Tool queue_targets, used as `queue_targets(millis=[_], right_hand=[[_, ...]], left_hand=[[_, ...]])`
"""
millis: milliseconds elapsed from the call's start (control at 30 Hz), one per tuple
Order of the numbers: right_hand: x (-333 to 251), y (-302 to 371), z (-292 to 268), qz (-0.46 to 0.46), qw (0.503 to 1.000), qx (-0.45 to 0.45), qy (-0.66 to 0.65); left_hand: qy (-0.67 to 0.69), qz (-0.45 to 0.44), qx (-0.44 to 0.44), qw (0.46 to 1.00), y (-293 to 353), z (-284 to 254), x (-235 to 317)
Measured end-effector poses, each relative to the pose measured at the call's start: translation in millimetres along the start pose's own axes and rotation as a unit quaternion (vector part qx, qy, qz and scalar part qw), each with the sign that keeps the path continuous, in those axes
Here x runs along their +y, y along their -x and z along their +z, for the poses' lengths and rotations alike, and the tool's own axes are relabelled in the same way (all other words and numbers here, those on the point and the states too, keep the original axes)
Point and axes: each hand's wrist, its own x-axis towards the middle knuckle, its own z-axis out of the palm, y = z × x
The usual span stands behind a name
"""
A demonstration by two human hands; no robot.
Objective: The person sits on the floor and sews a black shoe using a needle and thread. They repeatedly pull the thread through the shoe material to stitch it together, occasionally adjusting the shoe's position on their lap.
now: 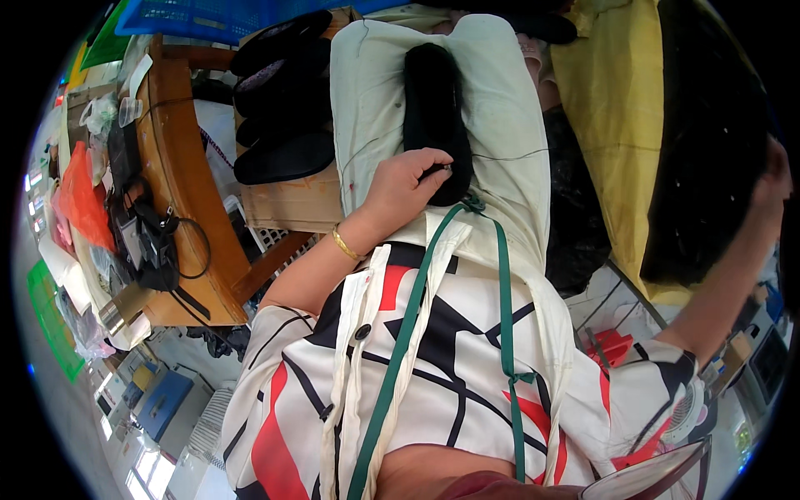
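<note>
While the person sat with a cream apron (500,108) across the lap, the left hand (404,187) lay on the near end of a long black fuzzy insole-shaped piece (433,100) that ran lengthwise down the apron, middle of the scene. Left grip: fingers curled down and pressed on the piece's near edge, thumb side tucked under; pinching it, not spread. A gold bracelet (344,245) sat on that wrist.

Right hand (775,179) was out at the far right rim, against a big black sheet of material (708,142) draped over yellow cloth (608,100). Its fingers were lost in the dark edge of the frame, so I could not tell if that grip was spread or pressed together.

Left of the apron, a cardboard box (292,204) carried a stack of similar black pieces (279,92). Further left, a wooden tabletop (187,200) held black cables and small gear. A blue crate (208,17) sat at the far left. A green strap (400,350) crossed the patterned shirt.
</note>
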Motion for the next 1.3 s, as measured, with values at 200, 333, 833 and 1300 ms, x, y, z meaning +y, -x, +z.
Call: queue_targets(millis=[200, 333, 833, 1300], right_hand=[[-2.3, 164.7, 119.7, 0.233, 0.868, -0.411, -0.151], [-12.0, 233.7, 152.6, 0.130, 0.778, -0.611, -0.074], [-2.4, 261.0, 172.8, -0.048, 0.758, -0.650, -0.034], [-8.1, 258.4, 175.5, -0.089, 0.737, -0.670, -0.007]], left_hand=[[-0.077, 0.090, 0.019, 0.993, 5.4, -1.9, -11.4], [-0.097, 0.142, 0.029, 0.985, 5.8, 0.2, -18.6], [-0.171, 0.192, 0.041, 0.966, 8.5, 1.0, -16.0], [-0.173, 0.195, 0.047, 0.964, 10.4, 0.6, -14.3]])
